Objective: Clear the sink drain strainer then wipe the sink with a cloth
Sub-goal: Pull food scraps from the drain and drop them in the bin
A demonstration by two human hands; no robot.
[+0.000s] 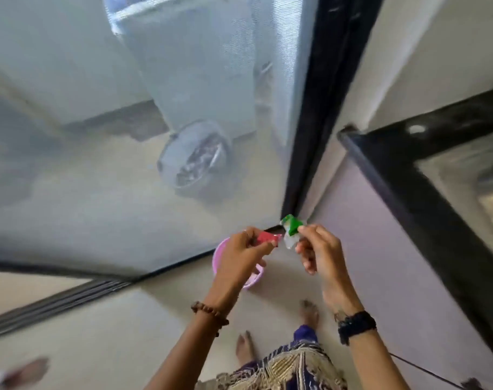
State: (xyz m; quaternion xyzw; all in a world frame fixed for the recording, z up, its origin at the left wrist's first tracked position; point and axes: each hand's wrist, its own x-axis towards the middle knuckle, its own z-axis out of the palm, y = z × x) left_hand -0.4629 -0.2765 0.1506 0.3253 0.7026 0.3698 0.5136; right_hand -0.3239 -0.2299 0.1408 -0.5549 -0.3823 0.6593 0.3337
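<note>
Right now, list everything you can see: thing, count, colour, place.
Red wrapper scrap: one, red, pinched in the left hand.
Green-and-white wrapper scrap: one, held by the right hand.
Pink tub: one, on the floor beneath the hands, partly hidden.
Mesh screen door: one, grey, ahead.
Round bin: one, pale, behind the screen.
Door frame: black, right of screen.
Left hand: beaded bracelet.
Right hand: black wristband.
Feet: two, bare.

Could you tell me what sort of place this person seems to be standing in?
Probably a home doorway by a balcony or utility area: a mesh screen door with a floor track, a tiled floor, and a pink bucket.
</note>
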